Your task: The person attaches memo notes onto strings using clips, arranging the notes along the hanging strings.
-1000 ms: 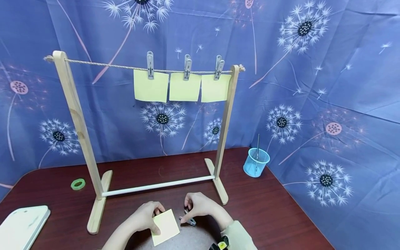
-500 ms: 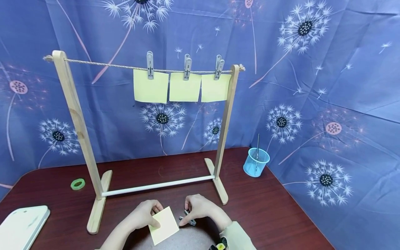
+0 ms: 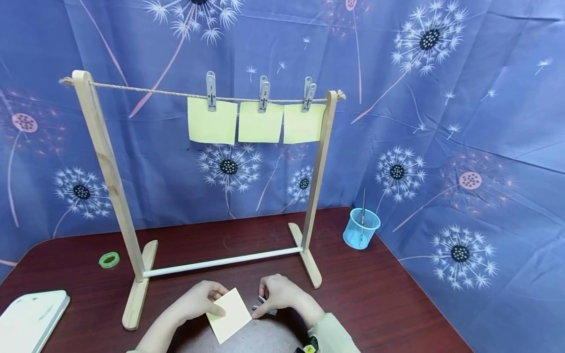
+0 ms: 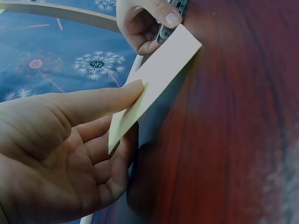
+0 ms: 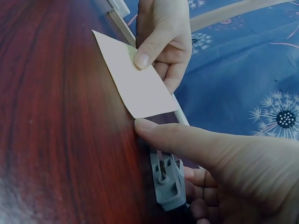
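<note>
Between thumb and fingers, my left hand (image 3: 199,301) pinches a square yellow sticky note (image 3: 230,316), held tilted low over the table. A grey clothespin (image 5: 169,184) is held in the curled fingers of my right hand (image 3: 282,294); the head view shows only parts of it past the fingers. The right thumb reaches out to the note's near right corner, its tip right at the edge in the right wrist view. Both hands are close together in front of the wooden stand (image 3: 116,191).
Three yellow notes (image 3: 213,122) hang from the stand's rope (image 3: 141,90) by grey clothespins (image 3: 263,98). A blue mesh cup (image 3: 361,230) with a pencil stands at right. A green tape roll (image 3: 109,260) and a white flat box (image 3: 33,321) lie at left on the dark red table (image 3: 379,304).
My left hand has shifted slightly left and away from me with the note. The right thumb tip has come down to the note's corner; the clothespin stays in the right hand.
</note>
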`<action>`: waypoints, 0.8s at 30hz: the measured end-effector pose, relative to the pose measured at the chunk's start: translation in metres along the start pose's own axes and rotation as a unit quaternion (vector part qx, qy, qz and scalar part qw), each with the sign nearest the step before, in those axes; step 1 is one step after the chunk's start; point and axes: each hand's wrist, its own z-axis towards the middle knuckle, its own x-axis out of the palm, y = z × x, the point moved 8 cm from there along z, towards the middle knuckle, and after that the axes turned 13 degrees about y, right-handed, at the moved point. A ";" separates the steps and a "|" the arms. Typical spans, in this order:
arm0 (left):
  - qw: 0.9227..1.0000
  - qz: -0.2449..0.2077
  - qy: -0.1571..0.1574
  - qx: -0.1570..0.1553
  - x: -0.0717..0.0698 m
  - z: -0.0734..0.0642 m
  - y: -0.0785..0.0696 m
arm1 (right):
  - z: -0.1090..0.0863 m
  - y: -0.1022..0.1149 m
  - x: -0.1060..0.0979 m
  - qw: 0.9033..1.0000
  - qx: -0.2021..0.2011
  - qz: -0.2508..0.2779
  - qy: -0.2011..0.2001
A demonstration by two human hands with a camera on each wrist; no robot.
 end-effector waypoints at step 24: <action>0.994 -0.097 0.041 0.000 -0.007 -0.007 0.003 | -0.002 -0.007 -0.026 0.973 -0.098 0.194 -0.073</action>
